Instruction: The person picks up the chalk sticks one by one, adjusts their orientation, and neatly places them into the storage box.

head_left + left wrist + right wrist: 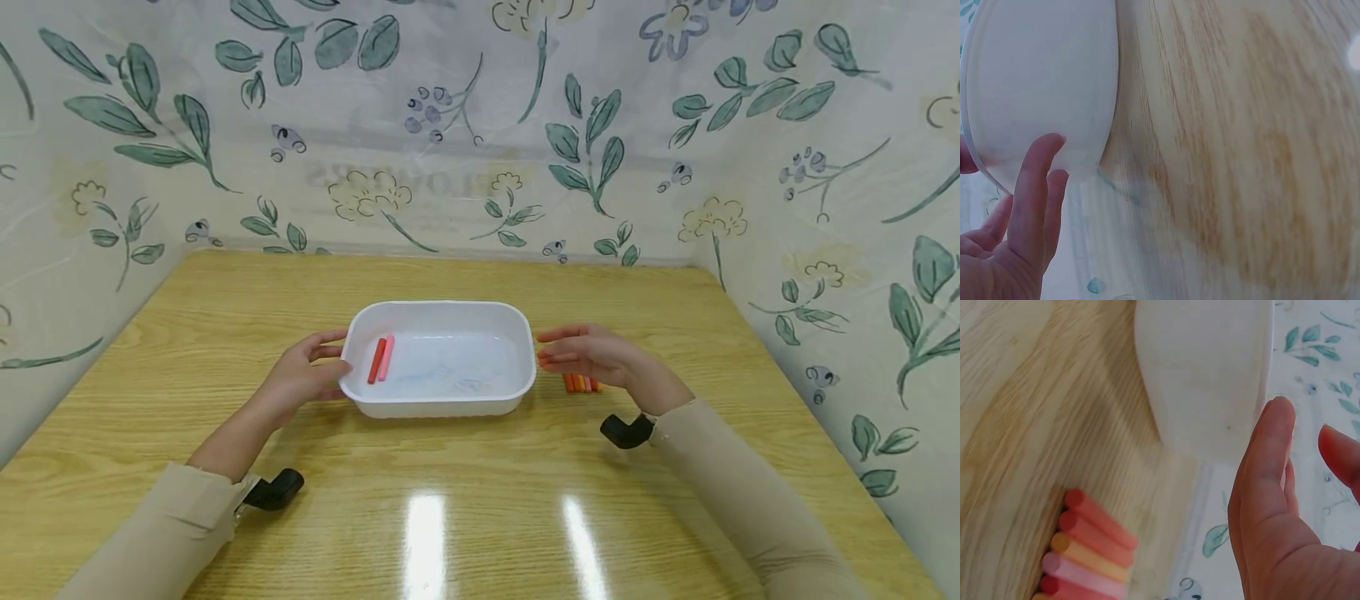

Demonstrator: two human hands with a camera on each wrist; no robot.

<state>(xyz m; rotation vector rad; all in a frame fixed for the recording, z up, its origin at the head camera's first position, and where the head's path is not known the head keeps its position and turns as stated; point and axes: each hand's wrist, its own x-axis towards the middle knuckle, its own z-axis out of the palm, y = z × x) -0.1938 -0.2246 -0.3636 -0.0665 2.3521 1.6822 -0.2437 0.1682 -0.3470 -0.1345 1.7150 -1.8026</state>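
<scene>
You have one tray (457, 354) in smooth, glossy white material, an oblong with rounded corners and a rolled rim, standing near the middle of the wood-grained table (480, 467). Your left hand (300, 375) grips its left end, thumb over the rim and fingers against the outer wall. Your right hand (607, 354) is released, its fingers straight and together with the thumb apart, just beside the right end; you cannot tell from these views whether a fingertip touches the rim.

Two slim, round sticks lie side by side at the left of the tray's floor: one red stick (377, 361) and one pink stick (386, 358), both matte. To the right of the tray, near your right hand, a row of sticks (1088, 556) lies on the wood; at least six show, in reds, oranges and pink, the last cut off by the view's edge.

Two beige sleeves (180, 508) cover your forearms, with two curved black pieces (276, 490), one by each wrist. Creased cloth (465, 200) with printed leaves and flowers hangs at the far side, left and right.
</scene>
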